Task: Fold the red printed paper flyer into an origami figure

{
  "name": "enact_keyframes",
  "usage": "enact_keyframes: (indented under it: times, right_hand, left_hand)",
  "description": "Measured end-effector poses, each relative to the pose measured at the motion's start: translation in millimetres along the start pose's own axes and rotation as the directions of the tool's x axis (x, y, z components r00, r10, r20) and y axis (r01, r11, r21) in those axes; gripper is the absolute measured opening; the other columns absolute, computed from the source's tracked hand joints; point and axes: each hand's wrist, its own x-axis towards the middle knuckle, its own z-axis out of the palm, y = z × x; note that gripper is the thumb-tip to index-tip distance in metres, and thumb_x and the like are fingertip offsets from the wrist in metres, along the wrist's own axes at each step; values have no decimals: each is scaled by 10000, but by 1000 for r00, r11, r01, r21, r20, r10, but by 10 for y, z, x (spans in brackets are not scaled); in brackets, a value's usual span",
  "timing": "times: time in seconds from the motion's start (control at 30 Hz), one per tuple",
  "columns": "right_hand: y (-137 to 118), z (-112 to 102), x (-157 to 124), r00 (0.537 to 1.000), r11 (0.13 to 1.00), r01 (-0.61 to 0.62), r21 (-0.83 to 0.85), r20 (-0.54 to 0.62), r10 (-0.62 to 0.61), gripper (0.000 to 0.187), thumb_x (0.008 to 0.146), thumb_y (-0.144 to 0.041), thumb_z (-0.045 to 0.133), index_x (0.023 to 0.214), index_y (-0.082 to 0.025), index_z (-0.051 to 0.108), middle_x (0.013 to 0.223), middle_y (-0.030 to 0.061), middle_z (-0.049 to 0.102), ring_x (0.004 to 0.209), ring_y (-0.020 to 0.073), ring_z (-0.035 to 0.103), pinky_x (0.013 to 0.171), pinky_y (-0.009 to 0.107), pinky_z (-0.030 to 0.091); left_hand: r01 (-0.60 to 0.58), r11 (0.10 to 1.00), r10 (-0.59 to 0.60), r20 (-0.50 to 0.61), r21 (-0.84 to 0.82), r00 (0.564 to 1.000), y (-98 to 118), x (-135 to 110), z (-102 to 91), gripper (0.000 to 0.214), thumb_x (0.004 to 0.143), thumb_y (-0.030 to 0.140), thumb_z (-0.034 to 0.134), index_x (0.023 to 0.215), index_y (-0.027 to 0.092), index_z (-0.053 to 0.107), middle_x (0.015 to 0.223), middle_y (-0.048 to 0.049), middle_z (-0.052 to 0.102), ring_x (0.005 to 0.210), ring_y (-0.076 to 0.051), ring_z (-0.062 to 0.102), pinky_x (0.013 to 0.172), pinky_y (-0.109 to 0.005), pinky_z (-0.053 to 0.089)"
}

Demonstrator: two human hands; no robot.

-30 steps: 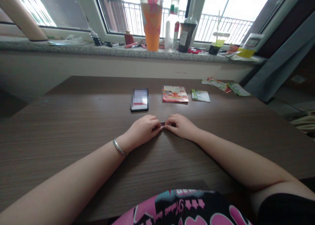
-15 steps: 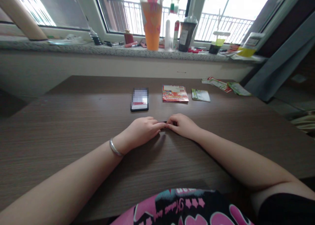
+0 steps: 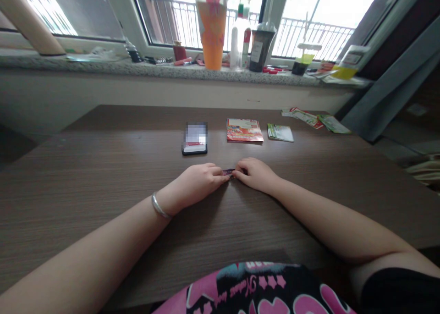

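My left hand and my right hand rest side by side on the brown wooden table, fingertips meeting. Between them both pinch a small dark purplish item, too small to name. Fingers of both hands are curled closed. A silver bangle sits on my left wrist. Just beyond the hands lies a black phone.
Beyond the hands lie a red printed packet and a green-white packet, with more leaflets at the far right. The windowsill holds an orange cup, a white bottle, a dark drink cup and small clutter.
The hands have stayed in place on the table; the fingertips shifted slightly and a little more of the small item shows between them now.
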Motion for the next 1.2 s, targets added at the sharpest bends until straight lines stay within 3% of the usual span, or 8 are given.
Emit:
enact_keyframes:
  times: [0.33, 1.2]
  right_hand:
    - [-12, 0, 20, 999, 995, -11, -97, 42, 15, 255, 899, -365, 534, 744, -178, 612, 795, 49, 656, 743, 161, 537, 648, 266, 305]
    - [-87, -21, 17, 1000, 985, -7, -171, 16, 10, 219, 864, -353, 550, 740, -192, 632, 792, 50, 688, 756, 187, 591, 659, 287, 323]
  left_hand:
    - [53, 998, -53, -18, 36, 998, 15, -13, 84, 242, 938, 209, 510, 1130, 209, 656, 936, -52, 662, 832, -169, 617, 750, -280, 516]
    - [111, 994, -111, 1, -5, 994, 47, 24, 43, 220, 936, 224, 493, 984, 206, 707, 830, -48, 625, 732, -155, 574, 660, -267, 459]
